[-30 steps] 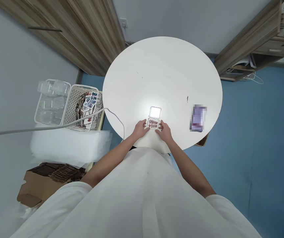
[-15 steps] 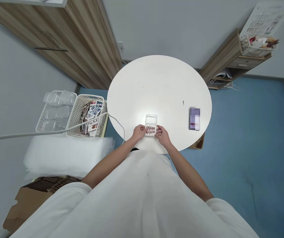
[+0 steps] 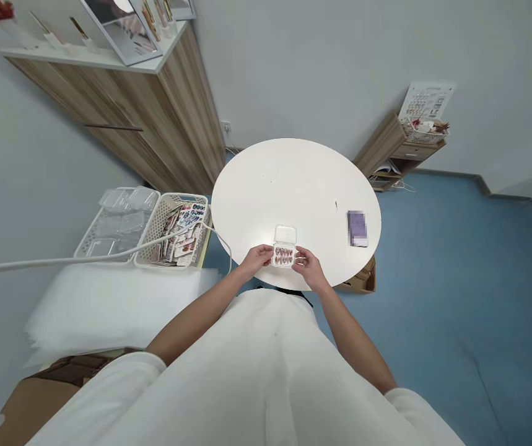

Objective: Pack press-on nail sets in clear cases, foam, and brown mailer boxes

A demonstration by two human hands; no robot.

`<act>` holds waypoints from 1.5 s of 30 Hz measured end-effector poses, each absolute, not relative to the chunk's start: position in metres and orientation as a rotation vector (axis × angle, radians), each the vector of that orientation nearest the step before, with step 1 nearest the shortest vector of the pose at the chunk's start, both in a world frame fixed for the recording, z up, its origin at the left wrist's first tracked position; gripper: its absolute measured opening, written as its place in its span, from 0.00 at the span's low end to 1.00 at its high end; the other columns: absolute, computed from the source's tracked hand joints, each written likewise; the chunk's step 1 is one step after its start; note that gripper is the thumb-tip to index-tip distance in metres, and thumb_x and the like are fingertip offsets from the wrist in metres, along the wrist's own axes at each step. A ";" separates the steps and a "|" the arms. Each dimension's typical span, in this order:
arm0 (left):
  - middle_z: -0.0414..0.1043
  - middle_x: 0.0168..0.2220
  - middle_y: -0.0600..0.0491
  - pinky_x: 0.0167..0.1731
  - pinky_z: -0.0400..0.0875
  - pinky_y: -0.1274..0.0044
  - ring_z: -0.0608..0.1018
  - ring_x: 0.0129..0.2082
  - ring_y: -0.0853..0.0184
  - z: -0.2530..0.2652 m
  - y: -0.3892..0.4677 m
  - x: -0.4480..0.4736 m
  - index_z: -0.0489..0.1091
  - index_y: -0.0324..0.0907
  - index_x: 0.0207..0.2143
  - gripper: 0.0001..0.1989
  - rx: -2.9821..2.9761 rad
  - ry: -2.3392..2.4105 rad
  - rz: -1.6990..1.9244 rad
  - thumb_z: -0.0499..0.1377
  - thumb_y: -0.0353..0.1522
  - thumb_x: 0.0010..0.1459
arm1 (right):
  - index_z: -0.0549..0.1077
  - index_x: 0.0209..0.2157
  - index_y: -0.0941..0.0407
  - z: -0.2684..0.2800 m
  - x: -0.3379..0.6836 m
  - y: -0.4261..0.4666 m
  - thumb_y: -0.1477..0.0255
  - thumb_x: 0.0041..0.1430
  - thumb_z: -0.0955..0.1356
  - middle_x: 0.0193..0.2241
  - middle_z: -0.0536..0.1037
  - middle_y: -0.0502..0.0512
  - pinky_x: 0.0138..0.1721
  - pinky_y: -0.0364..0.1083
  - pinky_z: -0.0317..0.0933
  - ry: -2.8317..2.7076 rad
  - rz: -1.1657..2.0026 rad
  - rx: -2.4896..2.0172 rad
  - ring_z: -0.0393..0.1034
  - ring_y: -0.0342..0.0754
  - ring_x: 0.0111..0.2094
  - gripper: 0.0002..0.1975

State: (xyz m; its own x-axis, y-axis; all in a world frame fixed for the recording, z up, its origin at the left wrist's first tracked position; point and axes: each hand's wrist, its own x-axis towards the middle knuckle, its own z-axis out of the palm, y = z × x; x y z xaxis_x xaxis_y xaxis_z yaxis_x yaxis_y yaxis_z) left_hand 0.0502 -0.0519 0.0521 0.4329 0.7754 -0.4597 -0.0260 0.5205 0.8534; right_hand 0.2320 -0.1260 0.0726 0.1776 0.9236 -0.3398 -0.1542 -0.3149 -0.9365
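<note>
A small clear plastic box point(image 3: 285, 234) has its lid tipped back, away from me. Inside its near half lie two rows of pinkish press-on nails point(image 3: 283, 255). My left hand point(image 3: 257, 259) grips the box at its left edge, thumb and fingers closed on the side. On the right edge, my right hand point(image 3: 308, 267) holds it the same way with bent fingers. The box is at the near side of the round white table point(image 3: 293, 179); whether it rests on the top or is slightly raised, I cannot tell.
A purple pixelated item point(image 3: 357, 228) lies at the table's right. To the left stand a basket of nail cards point(image 3: 173, 199) and a basket of clear boxes point(image 3: 80, 248). A white cable point(image 3: 84, 260) crosses there. A cardboard box point(image 3: 368, 282) is under the table's right edge.
The view has tilted up, showing more of the cabinet top and wall. Both hands still hold the open box, which appears slightly lower in the picture.
</note>
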 end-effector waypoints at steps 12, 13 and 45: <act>0.72 0.29 0.52 0.34 0.64 0.76 0.71 0.27 0.73 0.061 -0.058 0.042 0.70 0.37 0.32 0.19 0.863 0.886 0.567 0.67 0.38 0.38 | 0.73 0.39 0.53 0.083 0.231 -0.108 0.58 0.46 0.68 0.41 0.75 0.55 0.40 0.46 0.63 -0.549 1.468 -1.322 0.69 0.46 0.38 0.19; 0.72 0.29 0.52 0.34 0.64 0.76 0.71 0.27 0.73 0.061 -0.058 0.042 0.71 0.37 0.32 0.19 0.862 0.883 0.563 0.67 0.38 0.37 | 0.73 0.39 0.53 0.085 0.231 -0.106 0.59 0.46 0.69 0.41 0.75 0.54 0.39 0.46 0.63 -0.542 1.461 -1.328 0.70 0.46 0.37 0.19; 0.72 0.29 0.51 0.32 0.64 0.79 0.72 0.27 0.73 0.062 -0.060 0.058 0.71 0.39 0.34 0.18 0.691 0.874 0.559 0.66 0.39 0.41 | 0.68 0.46 0.49 0.092 0.235 -0.131 0.59 0.47 0.68 0.48 0.71 0.53 0.40 0.50 0.66 -0.514 1.460 -1.282 0.71 0.47 0.39 0.23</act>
